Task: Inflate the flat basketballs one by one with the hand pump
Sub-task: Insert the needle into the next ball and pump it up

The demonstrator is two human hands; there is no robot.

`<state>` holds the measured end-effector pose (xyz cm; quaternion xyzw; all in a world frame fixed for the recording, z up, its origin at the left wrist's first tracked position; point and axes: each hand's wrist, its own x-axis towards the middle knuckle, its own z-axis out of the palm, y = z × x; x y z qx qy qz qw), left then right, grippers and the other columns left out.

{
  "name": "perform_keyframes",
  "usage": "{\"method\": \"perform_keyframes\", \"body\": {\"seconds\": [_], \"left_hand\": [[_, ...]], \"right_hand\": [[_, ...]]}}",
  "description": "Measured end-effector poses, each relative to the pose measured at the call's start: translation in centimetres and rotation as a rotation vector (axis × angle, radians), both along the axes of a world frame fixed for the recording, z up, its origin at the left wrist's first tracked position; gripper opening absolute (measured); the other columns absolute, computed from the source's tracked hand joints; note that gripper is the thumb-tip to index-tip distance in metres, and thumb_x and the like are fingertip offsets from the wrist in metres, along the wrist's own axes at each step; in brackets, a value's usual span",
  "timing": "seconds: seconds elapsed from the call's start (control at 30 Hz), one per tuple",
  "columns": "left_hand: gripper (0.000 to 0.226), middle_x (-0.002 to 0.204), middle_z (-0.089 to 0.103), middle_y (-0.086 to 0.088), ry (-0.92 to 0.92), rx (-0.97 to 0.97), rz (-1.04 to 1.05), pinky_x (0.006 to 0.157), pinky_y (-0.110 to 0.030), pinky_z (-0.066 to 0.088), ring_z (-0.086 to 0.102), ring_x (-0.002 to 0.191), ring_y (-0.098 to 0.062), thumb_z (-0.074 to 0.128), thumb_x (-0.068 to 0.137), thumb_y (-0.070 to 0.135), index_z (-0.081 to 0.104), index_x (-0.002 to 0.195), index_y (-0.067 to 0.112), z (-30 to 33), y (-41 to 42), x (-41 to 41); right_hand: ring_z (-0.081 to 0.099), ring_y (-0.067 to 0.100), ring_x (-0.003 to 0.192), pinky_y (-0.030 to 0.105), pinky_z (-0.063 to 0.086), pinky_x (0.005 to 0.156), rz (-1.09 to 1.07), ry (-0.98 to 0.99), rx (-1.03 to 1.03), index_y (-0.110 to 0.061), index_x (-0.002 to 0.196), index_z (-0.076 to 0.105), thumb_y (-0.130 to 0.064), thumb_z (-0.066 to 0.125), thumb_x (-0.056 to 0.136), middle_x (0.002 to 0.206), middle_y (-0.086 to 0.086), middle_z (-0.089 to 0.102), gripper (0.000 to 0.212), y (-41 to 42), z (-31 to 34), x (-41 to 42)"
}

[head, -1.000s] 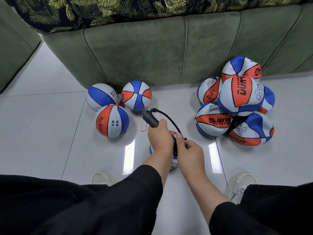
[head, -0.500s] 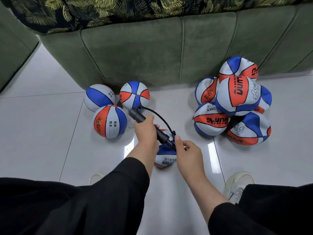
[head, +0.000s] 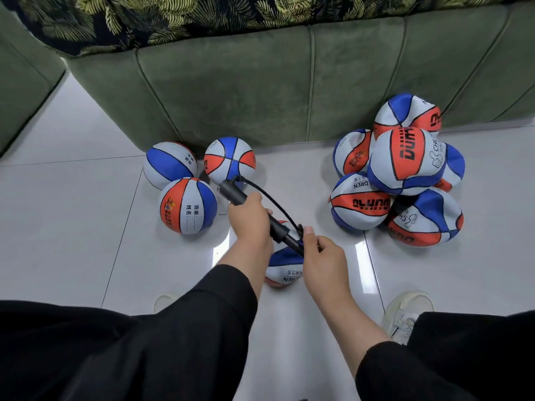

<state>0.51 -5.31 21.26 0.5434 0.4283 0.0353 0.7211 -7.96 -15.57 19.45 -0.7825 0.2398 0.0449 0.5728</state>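
The top ball of the pile [head: 406,160] reads "DUHAO" and "CHI". The ball below it [head: 360,205] reads "DUHAO", "DREN". The ball under the hands [head: 285,270] shows "DREN".

pump [head: 254,211]: black, tilted, hose looping to ball
ball [head: 285,267]: partly limp, on floor
flat balls [head: 405,172]: piled right
round balls [head: 188,205]: three, left

Left hand [head: 249,219] slid out along pump [head: 254,214], away from right hand [head: 320,256]; a second ago both hands were bunched together. Gap between hands wider; thin shaft bared between them. Pump's far end and hose [head: 272,201] now close to round balls beyond left hand. Ball under hands [head: 285,266], nearly hidden a second ago, shows blue and white panels between wrists.
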Motion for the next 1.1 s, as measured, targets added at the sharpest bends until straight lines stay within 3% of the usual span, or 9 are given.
{"method": "perform_keyframes", "body": {"seconds": [0.1, 0.2, 0.33, 0.5, 0.7, 0.83, 0.93, 1.0, 1.1], "left_hand": [[0.032, 0.083, 0.055, -0.007, -0.012, 0.007, 0.026, 0.049, -0.024, 0.046, 0.055, 0.060, -0.012, 0.057, 0.096, 0.016, 0.057, 0.127, 0.014, -0.1, 1.6, 0.8], [0.028, 0.089, 0.057, -0.011, -0.012, 0.019, 0.017, 0.040, -0.020, 0.044, 0.055, 0.060, -0.012, 0.056, 0.096, 0.017, 0.057, 0.124, 0.014, -0.5, 1.3, 0.3], [0.021, 0.078, 0.057, -0.007, -0.004, 0.027, -0.005, 0.044, -0.022, 0.045, 0.054, 0.056, -0.012, 0.054, 0.096, 0.016, 0.056, 0.117, 0.016, -0.6, -0.6, -0.9], [0.021, 0.062, 0.056, -0.003, 0.032, -0.004, -0.069, 0.043, -0.019, 0.044, 0.051, 0.042, -0.012, 0.055, 0.094, 0.020, 0.056, 0.112, 0.009, -0.8, -2.1, -2.2], [0.025, 0.070, 0.056, -0.006, 0.029, -0.012, -0.025, 0.040, -0.019, 0.043, 0.053, 0.046, -0.011, 0.056, 0.097, 0.018, 0.056, 0.121, 0.010, -0.2, -1.0, -1.0], [0.025, 0.078, 0.056, -0.006, -0.008, -0.071, 0.016, 0.039, -0.019, 0.045, 0.055, 0.065, -0.014, 0.061, 0.097, 0.027, 0.058, 0.120, 0.016, 0.4, 0.7, 0.0], [0.028, 0.071, 0.061, -0.005, 0.040, -0.156, 0.032, 0.060, -0.027, 0.052, 0.056, 0.069, -0.018, 0.066, 0.096, 0.044, 0.059, 0.096, 0.017, 0.8, 1.2, 0.4], [0.029, 0.067, 0.061, -0.002, 0.049, -0.150, 0.043, 0.067, -0.031, 0.052, 0.057, 0.068, -0.016, 0.067, 0.096, 0.044, 0.057, 0.090, 0.017, 0.9, 1.3, 0.6], [0.016, 0.080, 0.059, -0.008, 0.034, -0.071, 0.034, 0.049, -0.023, 0.049, 0.058, 0.067, -0.015, 0.062, 0.098, 0.030, 0.058, 0.105, 0.016, 0.7, 1.4, 0.5]], "right_hand": [[0.036, 0.010, 0.051, 0.017, 0.028, 0.045, -0.008, -0.003, 0.016, -0.027, 0.058, 0.039, -0.045, 0.051, 0.105, 0.052, -0.010, 0.038, 0.051, -0.2, -0.1, -0.5], [0.038, 0.011, 0.053, 0.020, 0.028, 0.047, 0.007, 0.005, -0.006, -0.027, 0.059, 0.041, -0.046, 0.050, 0.104, 0.055, -0.008, 0.040, 0.051, 0.0, 0.0, -0.4], [0.052, 0.019, 0.065, 0.033, 0.037, 0.058, 0.013, 0.020, -0.051, -0.014, 0.069, 0.055, -0.052, 0.040, 0.106, 0.066, 0.000, 0.057, 0.055, 0.5, 0.3, 0.0], [0.062, 0.029, 0.083, 0.039, 0.049, 0.075, 0.014, 0.038, -0.064, -0.016, 0.079, 0.060, -0.051, 0.031, 0.108, 0.082, 0.005, 0.067, 0.053, 0.8, -0.3, 0.7], [0.059, 0.020, 0.072, 0.033, 0.042, 0.063, 0.027, 0.001, -0.043, -0.014, 0.078, 0.062, -0.050, 0.037, 0.107, 0.075, 0.003, 0.065, 0.052, 0.3, -0.2, 0.3], [0.050, 0.020, 0.064, 0.032, 0.037, 0.059, 0.000, 0.014, -0.031, -0.020, 0.073, 0.062, -0.049, 0.040, 0.107, 0.066, 0.000, 0.057, 0.050, -0.4, -0.5, -0.3], [0.055, 0.017, 0.067, 0.031, 0.040, 0.061, -0.010, 0.010, -0.022, -0.028, 0.073, 0.063, -0.048, 0.040, 0.108, 0.072, -0.002, 0.063, 0.046, -0.5, -0.5, -0.2], [0.056, 0.016, 0.067, 0.031, 0.040, 0.061, -0.015, 0.009, -0.017, -0.027, 0.074, 0.064, -0.048, 0.040, 0.108, 0.073, -0.002, 0.064, 0.046, -0.6, -0.4, -0.2], [0.050, 0.019, 0.061, 0.032, 0.036, 0.057, 0.000, 0.011, -0.031, -0.020, 0.072, 0.062, -0.050, 0.041, 0.106, 0.064, -0.002, 0.056, 0.050, -0.3, -0.4, -0.2]]}}
